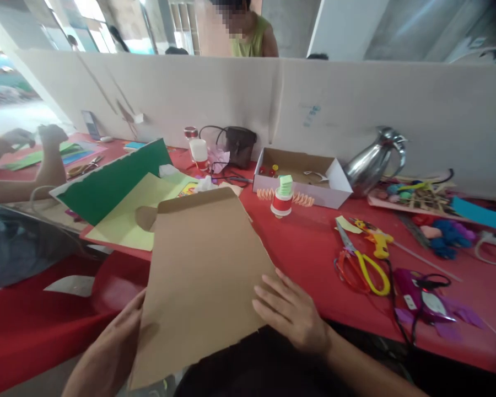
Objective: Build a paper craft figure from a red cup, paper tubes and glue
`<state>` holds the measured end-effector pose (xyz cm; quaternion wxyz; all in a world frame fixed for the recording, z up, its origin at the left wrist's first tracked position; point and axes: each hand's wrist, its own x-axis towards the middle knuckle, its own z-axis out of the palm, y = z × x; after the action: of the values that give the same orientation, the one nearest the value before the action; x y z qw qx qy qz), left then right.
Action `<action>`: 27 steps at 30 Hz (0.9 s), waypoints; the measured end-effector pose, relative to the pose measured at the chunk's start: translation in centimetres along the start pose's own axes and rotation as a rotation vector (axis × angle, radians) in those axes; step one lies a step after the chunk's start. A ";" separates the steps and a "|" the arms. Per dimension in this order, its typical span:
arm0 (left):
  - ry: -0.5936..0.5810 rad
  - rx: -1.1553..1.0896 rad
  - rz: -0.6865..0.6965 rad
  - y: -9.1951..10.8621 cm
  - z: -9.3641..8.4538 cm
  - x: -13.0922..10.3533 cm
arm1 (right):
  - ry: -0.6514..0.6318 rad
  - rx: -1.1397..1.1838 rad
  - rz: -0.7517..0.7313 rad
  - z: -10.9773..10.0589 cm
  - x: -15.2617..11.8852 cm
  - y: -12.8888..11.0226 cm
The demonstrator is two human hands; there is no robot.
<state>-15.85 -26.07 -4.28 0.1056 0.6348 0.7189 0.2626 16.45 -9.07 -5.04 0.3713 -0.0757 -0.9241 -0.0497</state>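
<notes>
A large piece of brown cardboard (pixel 202 275) with a folded far edge and a ragged near edge extends from over my lap onto the table. My left hand (pixel 118 336) grips its left edge, with the fingers hidden behind the sheet. My right hand (pixel 291 311) rests on the right edge, fingers stretched out and slightly spread over the surface; its thumb is hidden. Beyond the cardboard stands a small red-and-white cup figure (pixel 281 203) with a folded green paper top and coiled peach paper arms. Yellow-and-red-handled scissors (pixel 361 262) lie right of my right hand.
A yellow glue gun (pixel 380 242) and a purple device (pixel 421 295) with cables lie on the red table (pixel 310 253). Behind are a white box (pixel 301 193) and a steel jug (pixel 372 160). Green board (pixel 119 171) stands left, near another person's arms (pixel 45 160).
</notes>
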 end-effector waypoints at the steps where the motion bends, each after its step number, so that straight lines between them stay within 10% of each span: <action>1: -0.032 -0.167 -0.112 0.2 0.3 0.0 | -0.018 -0.005 0.009 0.0 -1.0 -0.4; 6: -0.163 -1.077 -0.705 1.4 2.4 0.9 | -0.137 -0.055 0.045 -0.1 -4.9 -1.7; 13: -0.199 -0.984 -0.615 0.8 5.0 3.0 | -0.272 -0.083 0.141 0.1 -6.5 -1.4; 17: -0.048 -0.299 -0.209 1.8 4.0 2.2 | -0.262 -0.100 0.162 0.4 -6.5 -1.4; 21: -0.236 0.306 0.428 4.0 4.2 1.1 | -0.259 -0.108 0.149 0.2 -6.2 -1.3; 27: -0.009 0.498 0.582 5.4 8.6 1.3 | -0.277 -0.098 0.125 0.0 -5.9 -1.0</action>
<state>-7.30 -22.39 -8.47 -0.1274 0.8199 0.5498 0.0962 20.48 -10.65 -9.19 0.2383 -0.1572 -0.9564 -0.0608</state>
